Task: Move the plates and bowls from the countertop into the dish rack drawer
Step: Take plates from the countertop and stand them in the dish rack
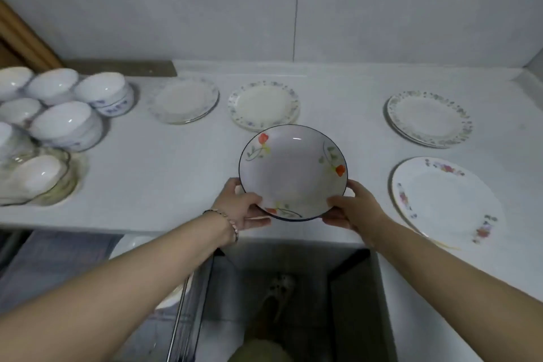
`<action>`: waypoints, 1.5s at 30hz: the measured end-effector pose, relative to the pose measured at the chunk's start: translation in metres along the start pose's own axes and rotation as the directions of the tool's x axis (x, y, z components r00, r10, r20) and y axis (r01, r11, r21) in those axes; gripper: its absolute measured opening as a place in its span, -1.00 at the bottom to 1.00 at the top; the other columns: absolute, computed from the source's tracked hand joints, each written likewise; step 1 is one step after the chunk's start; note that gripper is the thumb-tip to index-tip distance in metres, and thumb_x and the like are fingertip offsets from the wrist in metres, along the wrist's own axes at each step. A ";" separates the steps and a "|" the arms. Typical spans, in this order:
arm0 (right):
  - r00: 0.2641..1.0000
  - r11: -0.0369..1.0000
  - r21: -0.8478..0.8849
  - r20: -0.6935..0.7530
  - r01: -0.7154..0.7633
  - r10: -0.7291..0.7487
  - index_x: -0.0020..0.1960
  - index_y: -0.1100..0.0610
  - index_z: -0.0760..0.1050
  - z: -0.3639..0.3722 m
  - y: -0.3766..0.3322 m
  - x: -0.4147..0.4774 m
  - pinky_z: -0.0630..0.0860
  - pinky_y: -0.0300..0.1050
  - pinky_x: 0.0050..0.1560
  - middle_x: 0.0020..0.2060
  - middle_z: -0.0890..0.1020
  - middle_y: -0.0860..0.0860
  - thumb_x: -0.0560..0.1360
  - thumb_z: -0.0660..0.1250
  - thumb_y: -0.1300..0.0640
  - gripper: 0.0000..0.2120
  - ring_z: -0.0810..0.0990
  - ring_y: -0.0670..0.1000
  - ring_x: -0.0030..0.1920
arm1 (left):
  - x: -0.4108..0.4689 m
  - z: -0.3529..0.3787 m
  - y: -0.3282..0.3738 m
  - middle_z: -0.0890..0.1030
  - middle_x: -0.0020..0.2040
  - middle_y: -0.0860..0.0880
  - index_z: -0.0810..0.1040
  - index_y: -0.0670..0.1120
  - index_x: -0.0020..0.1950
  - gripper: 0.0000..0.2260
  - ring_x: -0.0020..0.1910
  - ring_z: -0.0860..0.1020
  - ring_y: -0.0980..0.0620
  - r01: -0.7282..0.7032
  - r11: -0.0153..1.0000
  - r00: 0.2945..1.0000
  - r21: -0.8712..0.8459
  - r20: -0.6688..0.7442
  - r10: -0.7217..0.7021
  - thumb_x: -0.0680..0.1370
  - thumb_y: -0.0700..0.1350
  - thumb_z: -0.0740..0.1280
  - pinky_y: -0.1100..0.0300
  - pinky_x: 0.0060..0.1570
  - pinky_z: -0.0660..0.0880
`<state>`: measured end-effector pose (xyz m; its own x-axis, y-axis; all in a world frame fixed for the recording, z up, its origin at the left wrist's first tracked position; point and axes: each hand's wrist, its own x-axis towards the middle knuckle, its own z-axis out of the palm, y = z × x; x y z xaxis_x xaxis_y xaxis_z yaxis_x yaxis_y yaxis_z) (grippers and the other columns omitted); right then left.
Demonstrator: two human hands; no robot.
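So the deep plate with the dark rim and orange flowers [293, 172] is held by both hands at once: the left hand [241, 205] is clamped on the near-left edge, the right hand [351, 209] on the near-right edge, thumbs on top and fingers tucked under. Both grips are closed on that one plate, so neither hand is nearer than the other. It's tipped up a bit toward the camera, above the front part of the bench [176, 173].

What matters for the next move: the dish rack drawer [188, 297] sits below and to the left of the plate, pulled out under the bench edge. So the plate probably has to be brought back, down and left. Plenty of plates and the bowl cluster [64, 114] are left up top.
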<state>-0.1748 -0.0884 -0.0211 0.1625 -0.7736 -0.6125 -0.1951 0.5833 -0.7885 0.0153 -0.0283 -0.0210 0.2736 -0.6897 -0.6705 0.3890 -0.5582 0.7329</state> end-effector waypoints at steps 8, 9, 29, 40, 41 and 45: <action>0.965 0.974 -0.204 0.221 -0.097 0.142 0.43 0.11 0.21 0.099 0.080 -0.078 0.63 0.01 -0.11 0.08 0.55 0.17 0.48 0.27 0.39 -0.42 0.62 0.15 -0.12 | -0.075 -0.142 -0.088 0.56 -0.12 -0.23 0.31 -0.08 -0.12 -0.65 -0.45 0.64 -0.15 0.166 0.986 0.974 -0.003 -0.159 -0.164 0.42 -0.55 0.14 -0.02 -0.41 0.62; 0.959 0.967 -0.239 0.239 -0.093 0.151 0.44 0.10 0.19 0.115 0.090 -0.082 0.62 0.03 -0.05 0.05 0.56 0.17 0.48 0.27 0.38 -0.41 0.62 0.15 -0.11 | -0.080 -0.161 -0.096 0.55 -0.13 -0.24 0.30 -0.10 -0.07 -0.65 -0.49 0.64 -0.14 0.206 0.979 0.964 0.007 -0.174 -0.202 0.42 -0.56 0.13 0.00 -0.45 0.62; 0.911 0.912 -0.050 0.044 -0.407 0.409 0.47 0.11 0.19 0.399 0.231 0.015 0.57 0.09 -0.04 0.28 0.45 0.29 0.50 0.14 0.47 -0.41 0.55 0.34 0.11 | 0.063 -0.409 -0.141 0.54 0.10 -0.16 0.46 -0.16 0.19 -0.55 0.01 0.54 -0.19 0.399 0.909 0.884 0.116 -0.310 -0.349 0.43 -0.57 0.19 -0.03 0.00 0.54; 0.915 0.921 0.126 -0.125 -0.369 0.384 0.44 0.06 0.25 0.424 0.262 0.066 0.52 0.09 0.08 0.31 0.43 0.27 0.50 0.13 0.50 -0.40 0.45 0.34 0.27 | 0.145 -0.421 -0.155 0.52 0.29 -0.16 0.41 -0.14 0.36 -0.50 0.25 0.49 -0.17 0.318 0.876 0.938 0.362 -0.252 -0.237 0.44 -0.42 0.31 -0.04 0.24 0.49; 0.919 0.928 0.098 -0.139 -0.359 0.370 0.44 0.06 0.25 0.426 0.263 0.065 0.52 0.09 0.08 0.28 0.45 0.27 0.50 0.15 0.49 -0.41 0.46 0.34 0.26 | 0.146 -0.423 -0.157 0.53 0.29 -0.18 0.42 -0.14 0.35 -0.49 0.25 0.50 -0.18 0.310 0.873 0.943 0.377 -0.242 -0.230 0.43 -0.41 0.33 -0.07 0.23 0.50; 0.936 0.949 -0.016 -0.172 -0.315 0.308 0.43 0.10 0.27 0.429 0.265 0.062 0.54 0.03 0.05 0.11 0.50 0.17 0.50 0.20 0.44 -0.45 0.51 0.28 0.19 | 0.150 -0.433 -0.166 0.54 0.26 -0.16 0.42 -0.14 0.34 -0.46 0.22 0.51 -0.20 0.275 0.854 0.955 0.442 -0.231 -0.188 0.39 -0.37 0.39 -0.15 0.16 0.53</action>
<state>0.1983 0.1245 -0.2919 -0.0739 -0.5870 -0.8062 -0.2514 0.7933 -0.5546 0.3725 0.1602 -0.2930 0.3913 -0.4473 -0.8043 0.0185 -0.8699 0.4928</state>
